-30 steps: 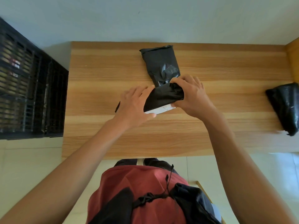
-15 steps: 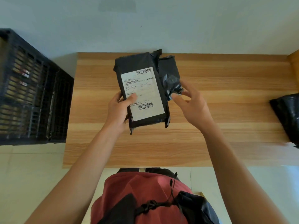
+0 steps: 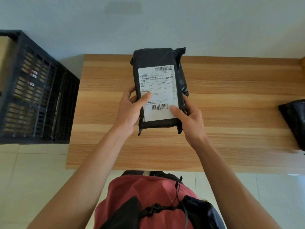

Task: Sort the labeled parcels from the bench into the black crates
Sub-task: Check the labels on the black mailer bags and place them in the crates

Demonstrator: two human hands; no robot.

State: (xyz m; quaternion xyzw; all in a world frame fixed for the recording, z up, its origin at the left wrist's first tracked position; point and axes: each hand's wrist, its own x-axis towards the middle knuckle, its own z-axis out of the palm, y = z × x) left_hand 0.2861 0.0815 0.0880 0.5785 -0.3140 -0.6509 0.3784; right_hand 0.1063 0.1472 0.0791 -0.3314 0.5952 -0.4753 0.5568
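Both hands (image 3: 130, 111) (image 3: 189, 119) hold the black parcel (image 3: 153, 58), barcoded white label (image 3: 159, 93) facing up.

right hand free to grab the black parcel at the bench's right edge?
Probably not yet: the right hand grips the labeled parcel together with the left hand. Path to the black parcel looks clear.

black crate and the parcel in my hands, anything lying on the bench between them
No. In the head view, only bare wood of the bench shows between the black crate and the held parcel.
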